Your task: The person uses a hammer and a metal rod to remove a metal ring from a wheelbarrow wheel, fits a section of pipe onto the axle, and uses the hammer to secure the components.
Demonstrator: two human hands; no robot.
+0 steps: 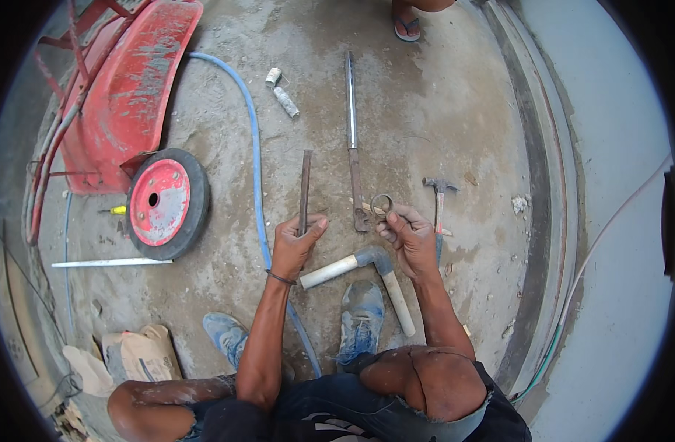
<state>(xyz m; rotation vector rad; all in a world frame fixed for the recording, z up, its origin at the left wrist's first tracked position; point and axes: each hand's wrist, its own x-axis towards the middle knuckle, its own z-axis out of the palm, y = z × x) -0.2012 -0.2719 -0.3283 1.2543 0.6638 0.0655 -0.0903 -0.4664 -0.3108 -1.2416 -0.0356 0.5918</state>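
Left hand [295, 247] clasps a rusty bar [306, 184], right hand [409, 240] pinches a metal ring [373, 205]; both pieces are apart, unjoined.

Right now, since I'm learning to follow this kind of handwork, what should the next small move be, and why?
Probably bring the metal ring slowly toward the upper end of the metal bar, to compare them: the left hand grips the bar low, leaving that end free; the right hand pinches the ring, and the two pieces are apart.
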